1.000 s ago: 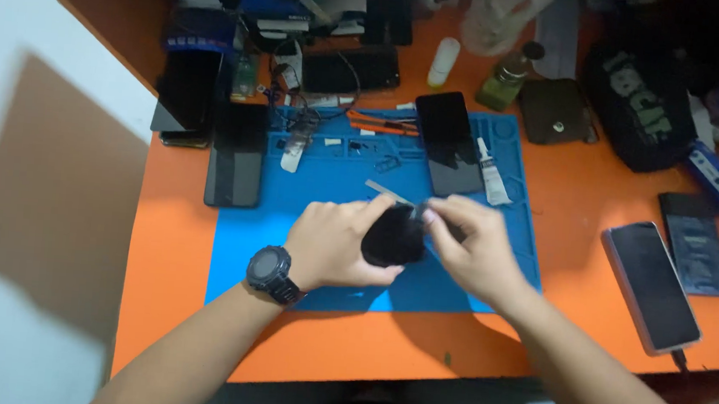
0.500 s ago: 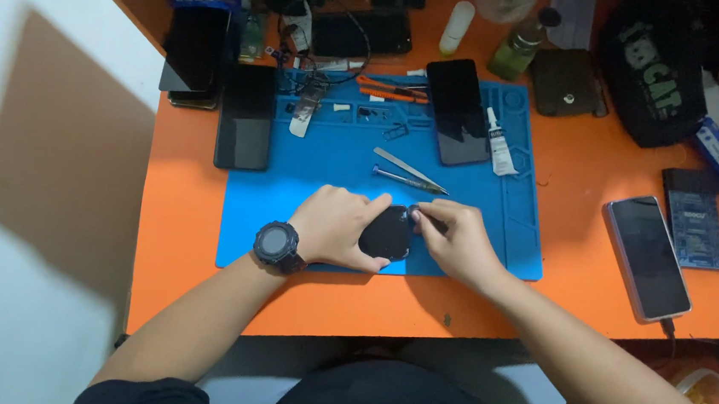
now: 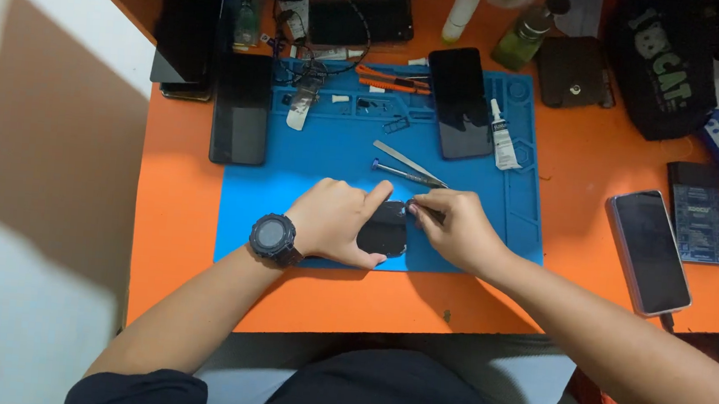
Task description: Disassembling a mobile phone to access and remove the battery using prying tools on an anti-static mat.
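near the counter's (image 3: 177, 239) left edge, a dark phone (image 3: 241, 109) lying flat by the blue mat's (image 3: 311, 160) corner. on the mat toward the front edge, left hand (image 3: 334, 222) with wristwatch (image 3: 274, 236), grip pressed down on a small black device (image 3: 384, 230), index finger laid over its top. right hand (image 3: 453, 228) touching its right side, grip pinching a thin tool (image 3: 424, 209) at the upper edge. best done, probably, with steady downward hold and shallow tool angle. tweezers (image 3: 406, 175) just behind. another phone (image 3: 648, 250) near the right edge.
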